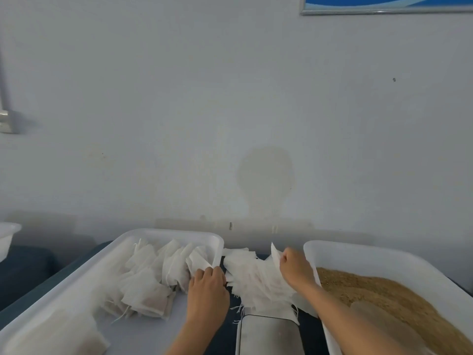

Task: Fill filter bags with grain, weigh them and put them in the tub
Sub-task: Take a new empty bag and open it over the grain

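Note:
A heap of empty white filter bags (pixel 252 275) lies between two white tubs. My right hand (pixel 294 267) pinches one bag (pixel 275 252) at the heap's right side and lifts its edge. My left hand (pixel 207 285) is curled at the heap's left edge, over the right rim of the left tub (pixel 163 233); I cannot tell whether it holds a bag. That tub holds several filled bags (pixel 143 285). The right tub (pixel 358 254) holds brown grain (pixel 378 295). A metal scale (pixel 268 334) sits below the heap.
A white wall stands right behind the tubs. Another white container's corner (pixel 7 234) shows at the far left. The table surface (pixel 30 267) is dark blue. A pale scoop-like shape (pixel 371 313) lies in the grain.

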`<state>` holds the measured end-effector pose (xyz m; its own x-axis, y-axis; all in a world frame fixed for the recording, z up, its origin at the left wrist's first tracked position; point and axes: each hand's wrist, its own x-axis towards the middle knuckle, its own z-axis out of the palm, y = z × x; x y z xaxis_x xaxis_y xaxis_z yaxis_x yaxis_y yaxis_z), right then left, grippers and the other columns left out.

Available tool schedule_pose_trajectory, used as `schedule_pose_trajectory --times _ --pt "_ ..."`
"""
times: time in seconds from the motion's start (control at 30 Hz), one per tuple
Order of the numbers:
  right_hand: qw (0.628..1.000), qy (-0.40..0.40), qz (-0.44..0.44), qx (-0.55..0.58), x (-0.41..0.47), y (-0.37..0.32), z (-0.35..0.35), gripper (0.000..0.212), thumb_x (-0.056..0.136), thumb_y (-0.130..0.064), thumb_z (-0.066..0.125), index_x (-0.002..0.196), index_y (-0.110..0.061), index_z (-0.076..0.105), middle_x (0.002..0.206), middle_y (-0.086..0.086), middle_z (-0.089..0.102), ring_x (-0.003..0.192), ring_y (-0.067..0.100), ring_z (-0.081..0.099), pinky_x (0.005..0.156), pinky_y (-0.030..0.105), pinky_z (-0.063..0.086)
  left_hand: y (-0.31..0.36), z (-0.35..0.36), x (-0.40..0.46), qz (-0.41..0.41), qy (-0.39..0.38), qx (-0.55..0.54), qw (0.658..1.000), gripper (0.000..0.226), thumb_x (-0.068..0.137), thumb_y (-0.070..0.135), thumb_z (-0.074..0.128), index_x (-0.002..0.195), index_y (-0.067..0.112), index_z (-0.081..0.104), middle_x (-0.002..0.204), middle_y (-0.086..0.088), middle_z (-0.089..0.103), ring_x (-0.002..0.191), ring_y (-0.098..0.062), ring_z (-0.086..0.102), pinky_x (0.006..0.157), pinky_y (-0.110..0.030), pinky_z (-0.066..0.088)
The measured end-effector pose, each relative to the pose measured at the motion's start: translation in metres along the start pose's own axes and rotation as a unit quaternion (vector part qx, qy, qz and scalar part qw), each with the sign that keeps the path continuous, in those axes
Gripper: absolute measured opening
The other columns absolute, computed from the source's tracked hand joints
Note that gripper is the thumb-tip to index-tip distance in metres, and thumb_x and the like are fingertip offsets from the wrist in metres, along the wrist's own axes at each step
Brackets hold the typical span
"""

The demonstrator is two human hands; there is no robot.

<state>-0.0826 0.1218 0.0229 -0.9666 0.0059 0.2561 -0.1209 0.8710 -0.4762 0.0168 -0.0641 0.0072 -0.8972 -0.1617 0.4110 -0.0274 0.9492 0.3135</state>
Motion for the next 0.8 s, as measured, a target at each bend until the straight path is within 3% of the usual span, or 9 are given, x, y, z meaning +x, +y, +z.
schedule_pose_trajectory --times 0.07,0.13,0.2,0.27,0.4,0.5,0.63,0.8 --pt "0.998 0.023 -0.010 0.057 0.003 0.002 -0.024 0.027 0.095 -0.011 0.038 0.069 -0.011 0.039 0.070 0.002 0.046 0.063 0.016 0.044 0.059 0.032 0.035 0.006 -0.002 0.001 0.019 0.003 0.004 1.000 0.023 0.091 0.016 0.040 0.111 0.024 0.046 0.115 0.011 0.051 0.109 -0.013 0.042 0.093 -0.022 0.031" --pt "0.984 0.031 -0.008 0.174 -0.001 0.006 -0.053 0.025 0.095 -0.009 0.046 0.070 -0.007 0.045 0.069 0.008 0.049 0.060 0.016 0.050 0.059 0.037 0.048 0.020 -0.006 0.003 0.051 0.011 -0.043 0.998 0.020 0.092 0.017 0.042 0.110 0.025 0.047 0.112 0.012 0.051 0.107 -0.011 0.043 0.089 -0.020 0.032" --pt "0.956 0.013 0.002 0.294 -0.012 0.013 -0.083 0.021 0.095 -0.009 0.050 0.076 -0.002 0.053 0.075 0.012 0.056 0.062 0.016 0.059 0.054 0.026 0.055 0.046 -0.009 0.004 0.060 0.000 -0.169 0.984 0.013 0.094 0.018 0.047 0.103 0.025 0.052 0.106 0.013 0.055 0.101 -0.006 0.047 0.082 -0.014 0.036" --pt "0.934 0.002 0.000 0.358 -0.027 0.026 -0.109 0.020 0.095 -0.010 0.052 0.078 0.000 0.057 0.079 0.013 0.061 0.066 0.017 0.064 0.055 0.021 0.056 0.082 -0.012 0.003 0.047 -0.042 -0.309 0.949 0.006 0.095 0.021 0.050 0.097 0.026 0.053 0.098 0.014 0.058 0.091 -0.001 0.053 0.072 -0.009 0.039" --pt "0.945 0.044 -0.019 0.323 -0.069 0.065 -0.136 0.020 0.094 -0.016 0.055 0.080 -0.003 0.063 0.077 0.010 0.065 0.065 0.012 0.065 0.058 0.020 0.054 0.156 -0.005 -0.006 0.083 -0.129 -0.463 0.873 0.008 0.096 0.029 0.048 0.095 0.023 0.053 0.093 0.010 0.060 0.086 -0.006 0.056 0.077 -0.021 0.048" --pt "0.960 0.022 -0.026 0.277 -0.099 0.096 -0.135 0.019 0.091 -0.020 0.059 0.075 -0.011 0.064 0.068 0.001 0.065 0.064 0.007 0.064 0.059 0.017 0.050 0.196 0.011 -0.020 0.092 -0.179 -0.493 0.846 0.016 0.094 0.039 0.050 0.088 0.025 0.051 0.085 0.013 0.057 0.077 -0.005 0.054 0.072 -0.022 0.045" --pt "0.975 0.019 0.015 0.220 -0.115 0.130 -0.125 0.014 0.088 -0.017 0.064 0.073 -0.017 0.066 0.071 -0.006 0.068 0.066 0.002 0.063 0.063 0.014 0.049 0.223 0.039 -0.035 0.106 -0.190 -0.418 0.882 0.022 0.094 0.041 0.050 0.077 0.028 0.047 0.079 0.012 0.056 0.074 -0.005 0.053 0.063 -0.015 0.038" --pt "0.979 0.025 0.052 0.198 -0.120 0.150 -0.113 0.018 0.084 -0.011 0.066 0.067 -0.013 0.061 0.061 -0.004 0.062 0.058 -0.002 0.058 0.058 0.009 0.043 0.228 0.060 -0.035 0.119 -0.195 -0.346 0.910 0.025 0.095 0.020 0.047 0.071 0.023 0.041 0.086 -0.004 0.063 0.084 -0.020 0.061 0.078 -0.033 0.050"
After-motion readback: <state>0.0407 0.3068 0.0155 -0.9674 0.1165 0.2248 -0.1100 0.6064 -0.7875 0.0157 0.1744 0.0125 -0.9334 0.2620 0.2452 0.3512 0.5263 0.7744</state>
